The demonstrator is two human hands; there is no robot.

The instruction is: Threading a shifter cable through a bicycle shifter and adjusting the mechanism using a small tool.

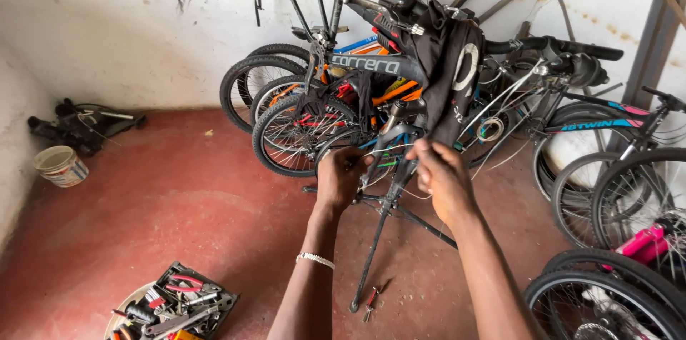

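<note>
Both hands work on a grey bicycle (371, 65) held up on a repair stand (379, 240).
Black cloth (446, 76) hangs over its frame; more bicycles (286, 97) lean on the wall. Left hand (341, 176) and right hand (441, 172) are each curled, pinching a thin cable (391, 147) by the frame. Tool tray (179, 304) and pliers (370, 301) lie on the red floor (179, 204).

Illumination is even, soft daylight with faint shadows under the bicycle stand (386, 240), no glare on the white wall (143, 18), sharp focus centrally, and slight wide-angle bending beyond it toward the frame edges.
</note>
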